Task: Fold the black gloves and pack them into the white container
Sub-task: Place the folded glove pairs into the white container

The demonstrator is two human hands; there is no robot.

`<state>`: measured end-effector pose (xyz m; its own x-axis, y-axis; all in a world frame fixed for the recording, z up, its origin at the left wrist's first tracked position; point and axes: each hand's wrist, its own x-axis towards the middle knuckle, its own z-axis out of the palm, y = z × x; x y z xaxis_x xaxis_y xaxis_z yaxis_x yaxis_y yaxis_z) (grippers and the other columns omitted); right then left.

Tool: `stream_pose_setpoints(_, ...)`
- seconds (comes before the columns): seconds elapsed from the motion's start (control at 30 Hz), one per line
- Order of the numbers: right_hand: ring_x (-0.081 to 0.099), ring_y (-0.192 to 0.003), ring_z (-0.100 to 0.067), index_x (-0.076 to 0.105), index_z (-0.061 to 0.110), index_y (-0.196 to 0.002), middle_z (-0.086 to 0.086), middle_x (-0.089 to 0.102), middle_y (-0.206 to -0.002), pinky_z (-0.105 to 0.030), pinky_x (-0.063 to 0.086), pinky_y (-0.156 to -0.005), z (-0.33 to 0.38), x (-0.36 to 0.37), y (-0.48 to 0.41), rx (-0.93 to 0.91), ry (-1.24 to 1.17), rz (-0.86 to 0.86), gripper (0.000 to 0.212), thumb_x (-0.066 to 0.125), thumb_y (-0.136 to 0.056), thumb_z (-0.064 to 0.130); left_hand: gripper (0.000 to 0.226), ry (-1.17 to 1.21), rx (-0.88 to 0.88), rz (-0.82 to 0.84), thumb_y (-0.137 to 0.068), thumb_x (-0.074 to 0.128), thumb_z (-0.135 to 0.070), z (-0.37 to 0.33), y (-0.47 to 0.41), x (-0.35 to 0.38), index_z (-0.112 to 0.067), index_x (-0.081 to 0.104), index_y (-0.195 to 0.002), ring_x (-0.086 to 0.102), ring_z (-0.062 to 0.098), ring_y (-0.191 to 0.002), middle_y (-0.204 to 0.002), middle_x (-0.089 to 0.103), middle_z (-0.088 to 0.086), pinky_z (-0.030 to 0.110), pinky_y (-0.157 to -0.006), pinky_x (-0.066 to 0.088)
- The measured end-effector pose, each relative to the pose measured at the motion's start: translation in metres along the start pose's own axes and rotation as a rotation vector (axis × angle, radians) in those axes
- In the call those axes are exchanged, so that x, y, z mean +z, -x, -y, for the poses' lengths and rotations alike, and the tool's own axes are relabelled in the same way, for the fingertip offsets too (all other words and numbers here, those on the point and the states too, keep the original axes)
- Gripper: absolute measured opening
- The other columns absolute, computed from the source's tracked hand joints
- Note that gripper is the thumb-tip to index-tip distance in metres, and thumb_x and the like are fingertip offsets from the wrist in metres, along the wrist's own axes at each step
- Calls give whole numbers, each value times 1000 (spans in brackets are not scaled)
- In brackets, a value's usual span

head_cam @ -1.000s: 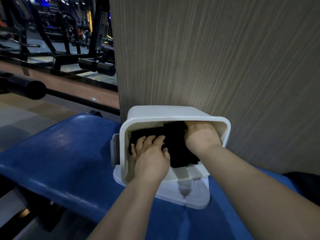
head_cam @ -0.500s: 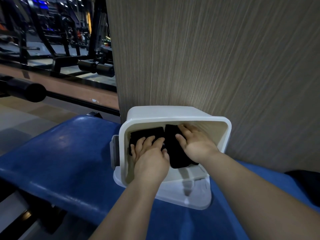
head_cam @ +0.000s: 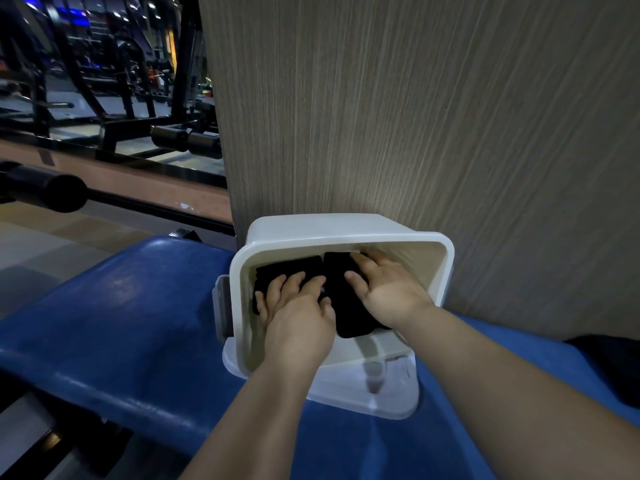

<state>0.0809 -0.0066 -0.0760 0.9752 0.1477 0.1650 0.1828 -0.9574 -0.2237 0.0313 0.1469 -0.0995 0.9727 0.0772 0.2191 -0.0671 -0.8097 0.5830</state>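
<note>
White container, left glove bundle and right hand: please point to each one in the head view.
white container (head_cam: 346,237), head view, top rim.
left glove bundle (head_cam: 291,268), head view, upper fabric.
right hand (head_cam: 391,289), head view, back of hand.

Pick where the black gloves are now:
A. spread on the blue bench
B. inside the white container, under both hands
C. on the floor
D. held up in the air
B: the black gloves lie inside the white container, with the left hand and right hand pressing flat on them.
</note>
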Motion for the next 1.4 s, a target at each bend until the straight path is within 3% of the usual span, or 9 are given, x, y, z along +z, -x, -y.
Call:
stream_pose_setpoints(0.13, 41, -129, -27, 40, 23, -143, -3, 42, -145, -36, 33, -107, 4, -5, 6, 5, 2, -117, 50, 36, -99, 46, 44, 45, 4, -23, -97, 43, -34, -6, 3, -4, -40, 42, -140, 2, 13, -145, -156, 24, -13, 46, -119, -4)
stream_pose_setpoints(0.3, 36, -132, -25, 41, 22, -143, -4, 42, -145, -35, 27, -110, 6, -10, 24, 13, -6, -234, 48, 36, -100, 42, 40, 55, 17, -74, -94, 48, -36, -14, 8, -10, -42, 49, -134, 6, 12, -144, -154, 29, -16, 49, -117, 7)
stream_pose_setpoints(0.47, 38, -129, -18, 51, 18, -133, 0, 45, -138, -36, 35, -107, -7, -13, 65, -55, -61, -316, 41, 43, -97, 36, 30, 91, 90, -127, -91, 54, -35, -26, 23, -4, -38, 59, -120, 19, 11, -135, -143, 41, -18, 39, -106, 20)
stream_pose_setpoints(0.57, 42, -120, -14, 55, 21, -127, 6, 49, -129, -24, 35, -96, -28, -10, 102, -49, -80, -308, 35, 47, -96, 35, 26, 138, 199, -122, -90, 57, -32, -33, 30, 9, -35, 63, -115, 28, 9, -122, -132, 50, -19, 29, -100, 23)
stream_pose_setpoints(0.67, 45, -116, -14, 56, 24, -124, 9, 50, -124, -21, 32, -91, -60, -4, 136, 18, -80, -268, 30, 50, -96, 33, 22, 165, 302, -65, -89, 57, -30, -45, 42, 26, -32, 65, -110, 30, 5, -111, -119, 56, -20, 22, -96, 25)
stream_pose_setpoints(0.9, 49, -115, -11, 61, 23, -120, 11, 52, -119, -17, 33, -87, -131, -4, 194, 258, -95, -209, 29, 49, -97, 36, 18, 176, 448, 140, -90, 58, -30, -75, 75, 75, -31, 65, -107, 36, 6, -111, -98, 52, -22, 11, -92, 26)
stream_pose_setpoints(0.97, 51, -113, -10, 62, 22, -118, 12, 52, -117, -19, 36, -86, -147, -5, 208, 308, -117, -214, 28, 49, -97, 36, 18, 212, 431, 185, -90, 59, -29, -84, 82, 89, -31, 66, -105, 38, 4, -109, -96, 58, -18, 8, -89, 27)
stream_pose_setpoints(1.1, 53, -106, -8, 61, 22, -118, 10, 53, -117, -21, 39, -85, -178, -5, 233, 422, -141, -228, 29, 51, -96, 35, 18, 262, 407, 295, -90, 58, -31, -106, 92, 113, -32, 66, -107, 42, 4, -110, -102, 61, -16, 17, -92, 38)
stream_pose_setpoints(1.4, 45, -117, -21, 55, 20, -128, -1, 51, -125, -27, 37, -88, -246, -23, 266, 653, -110, -202, 33, 50, -96, 28, 15, 305, 287, 515, -89, 58, -28, -182, 111, 182, -27, 66, -102, 59, 6, -97, -91, 65, -16, 21, -83, 49)
